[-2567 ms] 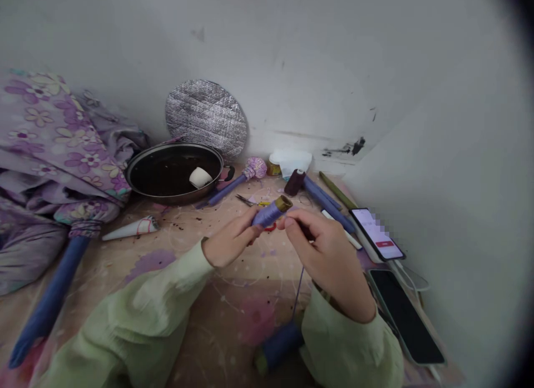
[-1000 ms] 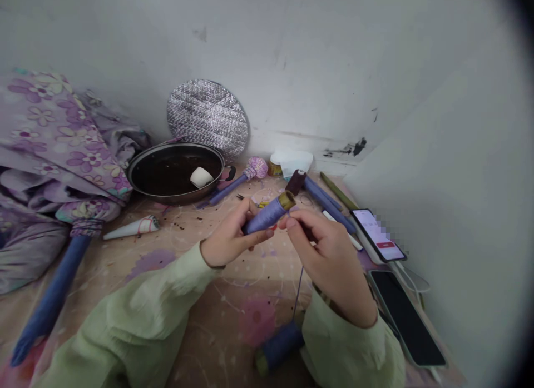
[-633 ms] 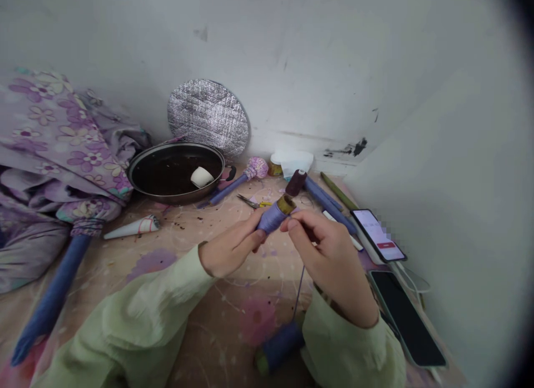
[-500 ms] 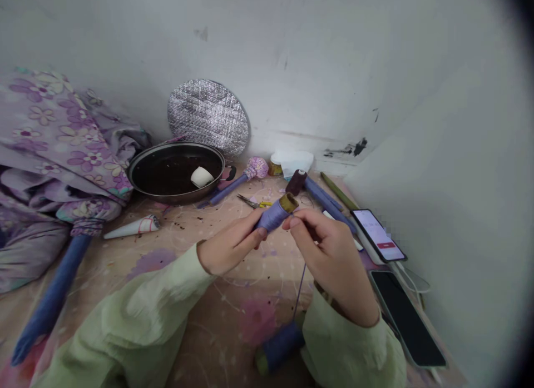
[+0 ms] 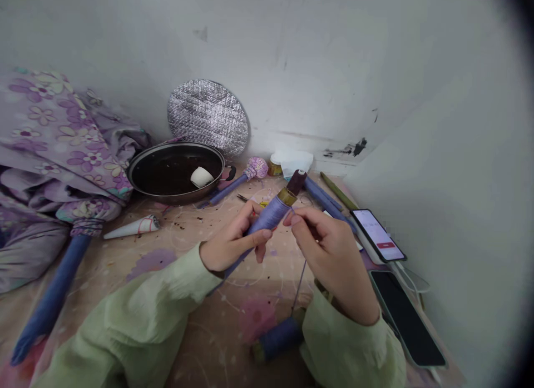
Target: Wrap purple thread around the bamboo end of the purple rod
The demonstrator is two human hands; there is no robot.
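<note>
My left hand [image 5: 233, 238] is wrapped round a long tube [image 5: 270, 217] wound with blue-purple thread, its brown hollow end pointing up and away from me. Close beside that end, my right hand [image 5: 329, 243] is closed, thumb and forefinger pinching the blue thread [image 5: 298, 283]. The thread runs down from there to a blue spool [image 5: 277, 339] lying on the cloth near my right sleeve. Behind the tube's end stands a dark maroon thread cone [image 5: 297, 181]. Small yellow-handled scissors [image 5: 244, 198] lie partly hidden behind my left hand.
A dark pan [image 5: 171, 174] holding a white cup [image 5: 202, 177] sits at the back left, before a silver foil disc [image 5: 208, 118]. Two phones [image 5: 379, 235] lie at right. Blue wrapped sticks [image 5: 323, 196] lie behind my right hand. Floral cloth [image 5: 70, 129] hangs at left.
My left hand has shifted its grip lower, so more of the wound tube shows, and its fingers have loosened and spread slightly. The spool on the cloth has rolled a little. My right hand barely moved.
</note>
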